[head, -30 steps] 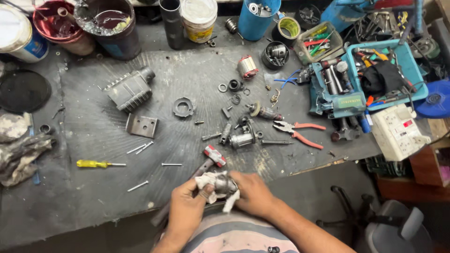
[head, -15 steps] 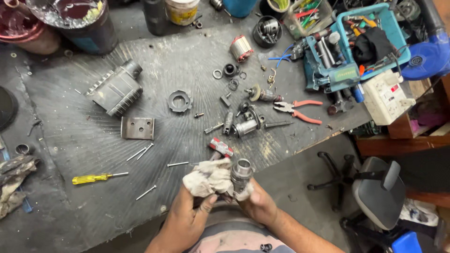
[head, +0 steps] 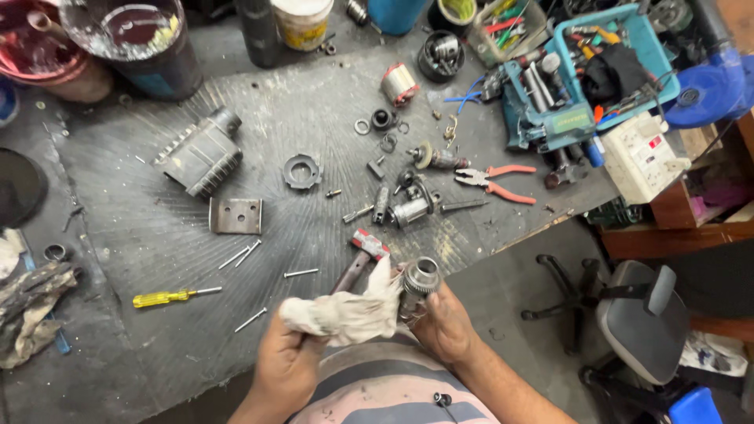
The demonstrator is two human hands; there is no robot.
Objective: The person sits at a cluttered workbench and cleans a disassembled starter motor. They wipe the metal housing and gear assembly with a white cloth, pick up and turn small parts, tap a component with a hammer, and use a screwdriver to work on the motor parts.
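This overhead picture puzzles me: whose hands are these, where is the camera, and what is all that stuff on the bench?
There is no machine here. The camera sits on a person's head and looks down, so you see that person's own two hands at the bottom edge. The left hand grips a dirty white rag. The right hand holds a round metal part against the rag.

In front of them is a dark, worn workbench strewn with pieces: a ribbed grey metal housing, a small square metal plate, a black toothed ring, a yellow-handled screwdriver, loose long screws, orange-handled pliers and a hammer just above the rag. At the far side stand paint-stained tubs and a blue tray full of tools. An office chair stands on the floor to the right.
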